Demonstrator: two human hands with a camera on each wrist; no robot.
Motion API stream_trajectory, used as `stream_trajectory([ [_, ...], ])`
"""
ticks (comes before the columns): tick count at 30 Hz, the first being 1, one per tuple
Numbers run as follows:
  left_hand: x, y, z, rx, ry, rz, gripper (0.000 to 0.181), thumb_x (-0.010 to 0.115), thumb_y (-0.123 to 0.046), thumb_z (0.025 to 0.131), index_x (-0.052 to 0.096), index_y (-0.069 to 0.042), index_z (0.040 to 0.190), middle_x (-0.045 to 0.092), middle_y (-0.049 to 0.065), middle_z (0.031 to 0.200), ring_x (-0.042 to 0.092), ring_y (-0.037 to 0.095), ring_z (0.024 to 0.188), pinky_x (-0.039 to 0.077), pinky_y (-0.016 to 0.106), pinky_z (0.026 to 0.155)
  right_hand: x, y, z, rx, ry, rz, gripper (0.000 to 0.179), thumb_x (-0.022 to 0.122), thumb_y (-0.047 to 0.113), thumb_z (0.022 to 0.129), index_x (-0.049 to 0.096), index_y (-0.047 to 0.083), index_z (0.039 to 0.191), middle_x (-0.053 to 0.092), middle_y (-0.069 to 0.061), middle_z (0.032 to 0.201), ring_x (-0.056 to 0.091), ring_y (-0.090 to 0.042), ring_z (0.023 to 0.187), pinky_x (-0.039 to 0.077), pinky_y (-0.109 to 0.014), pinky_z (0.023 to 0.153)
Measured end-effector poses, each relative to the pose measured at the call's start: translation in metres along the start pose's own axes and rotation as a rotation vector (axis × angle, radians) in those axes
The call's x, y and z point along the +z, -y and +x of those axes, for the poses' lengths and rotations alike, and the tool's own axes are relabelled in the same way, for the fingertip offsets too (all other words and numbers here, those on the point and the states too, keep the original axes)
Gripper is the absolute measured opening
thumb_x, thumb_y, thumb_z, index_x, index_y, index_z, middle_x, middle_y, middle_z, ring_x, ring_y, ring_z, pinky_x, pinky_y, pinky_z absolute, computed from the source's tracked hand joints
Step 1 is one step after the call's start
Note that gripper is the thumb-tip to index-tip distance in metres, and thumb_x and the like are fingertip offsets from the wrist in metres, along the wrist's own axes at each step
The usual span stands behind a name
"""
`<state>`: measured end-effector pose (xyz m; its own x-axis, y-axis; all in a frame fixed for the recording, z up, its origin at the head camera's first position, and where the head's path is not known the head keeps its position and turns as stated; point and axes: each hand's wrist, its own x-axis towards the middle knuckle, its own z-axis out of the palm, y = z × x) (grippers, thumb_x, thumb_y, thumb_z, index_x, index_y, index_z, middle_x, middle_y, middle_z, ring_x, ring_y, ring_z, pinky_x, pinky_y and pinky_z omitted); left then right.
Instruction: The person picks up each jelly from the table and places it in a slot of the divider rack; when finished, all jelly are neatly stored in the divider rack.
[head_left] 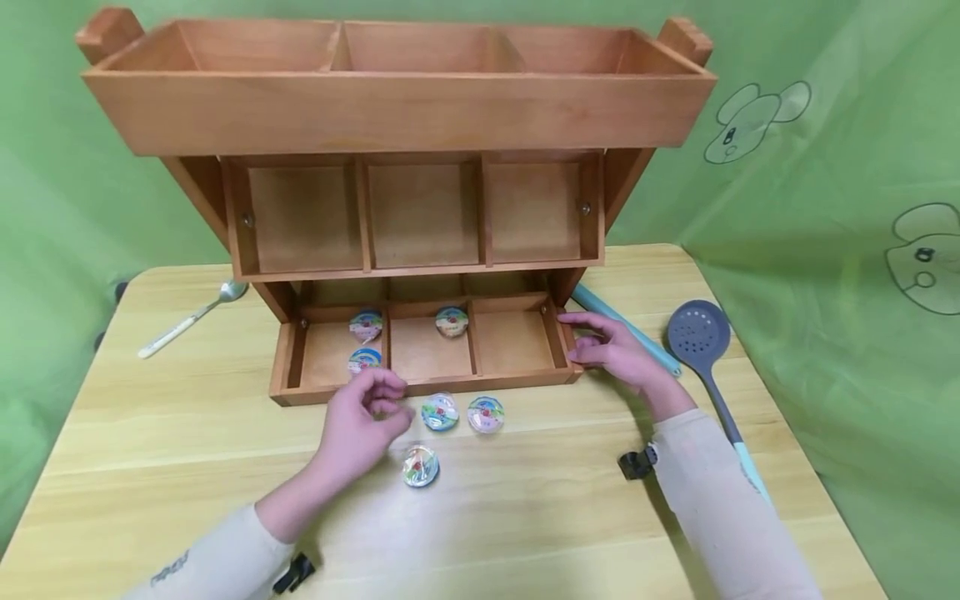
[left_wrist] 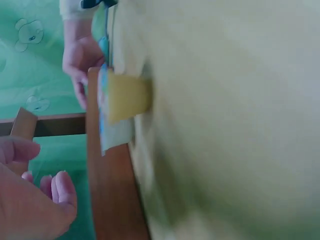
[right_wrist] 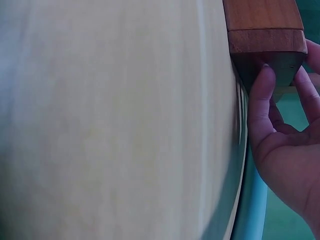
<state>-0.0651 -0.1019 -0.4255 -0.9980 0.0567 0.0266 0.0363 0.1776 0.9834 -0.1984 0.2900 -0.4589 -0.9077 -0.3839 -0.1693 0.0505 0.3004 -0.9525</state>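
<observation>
A three-tier wooden rack (head_left: 397, 112) stands on the table. Near the front edge of its lowest tray (head_left: 420, 387), my left hand (head_left: 363, 425) hovers with loosely bent fingers and nothing between them. Just beyond those fingers, a jelly cup (head_left: 365, 360) with a printed lid lies in the left compartment, another jelly cup (head_left: 366, 325) behind it. The middle compartment holds one jelly cup (head_left: 452, 322). Three more stand on the table: a blue-lidded cup (head_left: 439, 412), a pinkish-lidded cup (head_left: 486, 414) and a nearer cup (head_left: 421, 466). My right hand (head_left: 618, 350) touches the tray's right end with thumb and fingertips.
A spoon (head_left: 187, 323) lies left of the rack. On the right are a grey slotted skimmer (head_left: 699, 333) with a pale turquoise handle and a teal stick-like utensil (head_left: 630, 330) passing behind my right hand. Green cloth (head_left: 847, 275) hangs around the table.
</observation>
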Motion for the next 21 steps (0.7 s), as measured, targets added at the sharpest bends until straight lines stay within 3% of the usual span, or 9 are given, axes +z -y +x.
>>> stream_trajectory([
  [6, -0.003, 0.02, -0.023, 0.022, 0.166, 0.082, 0.038, 0.079, 0.011, 0.071, 0.064, -0.003, 0.103, 0.066, 0.013, 0.097, 0.061, 0.036, 0.089, 0.055, 0.04, 0.08, 0.0, 0.0, 0.0, 0.002, 0.0, 0.007, 0.058, 0.07, 0.0, 0.088, 0.052, 0.006, 0.144, 0.048, -0.024, 0.122, 0.057, -0.023, 0.084, 0.057, -0.033, 0.073],
  [13, -0.006, 0.035, -0.033, 0.127, 0.332, 0.132, 0.05, 0.082, 0.013, 0.063, 0.067, -0.007, 0.107, 0.067, 0.003, 0.108, 0.062, 0.025, 0.096, 0.053, 0.041, 0.086, 0.001, 0.001, -0.001, 0.007, -0.004, 0.027, 0.06, 0.07, -0.001, 0.087, 0.051, 0.005, 0.144, 0.048, -0.026, 0.117, 0.056, -0.021, 0.081, 0.057, -0.032, 0.073],
  [17, -0.006, 0.038, -0.033, 0.169, 0.371, 0.158, 0.054, 0.081, 0.015, 0.061, 0.069, -0.008, 0.108, 0.065, 0.004, 0.117, 0.061, 0.02, 0.103, 0.053, 0.04, 0.088, 0.001, 0.001, 0.0, 0.007, -0.01, 0.029, 0.06, 0.071, -0.001, 0.087, 0.052, 0.005, 0.143, 0.048, -0.021, 0.123, 0.056, -0.022, 0.084, 0.057, -0.032, 0.074],
  [21, -0.005, 0.04, -0.033, 0.231, 0.352, 0.243, 0.052, 0.082, 0.012, 0.061, 0.07, -0.01, 0.107, 0.066, 0.004, 0.119, 0.061, 0.016, 0.108, 0.051, 0.038, 0.093, 0.001, 0.002, 0.0, 0.002, -0.01, 0.019, 0.06, 0.071, -0.001, 0.086, 0.052, 0.005, 0.143, 0.049, -0.02, 0.122, 0.056, -0.022, 0.084, 0.057, -0.032, 0.072],
])
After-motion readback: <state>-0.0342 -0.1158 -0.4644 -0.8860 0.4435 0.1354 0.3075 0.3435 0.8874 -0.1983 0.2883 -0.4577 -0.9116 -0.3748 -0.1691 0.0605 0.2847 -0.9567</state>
